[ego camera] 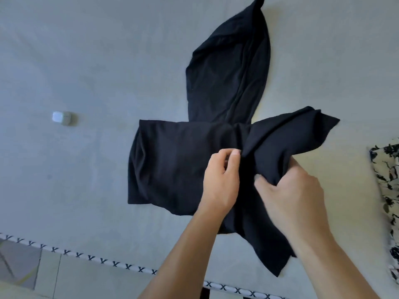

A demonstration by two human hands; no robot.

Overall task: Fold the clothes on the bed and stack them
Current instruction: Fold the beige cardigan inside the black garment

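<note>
A black garment lies spread on the grey bed sheet, with one long part running up toward the far side and a folded flap at the right. My left hand pinches a fold of the black cloth near the garment's middle. My right hand grips a bunched part of the same cloth just to the right, lifting the flap a little off the sheet.
A small white case sits on the sheet to the left. A black-and-white floral cloth lies at the right edge. The bed's near edge with a patterned trim runs along the bottom, tiled floor below it.
</note>
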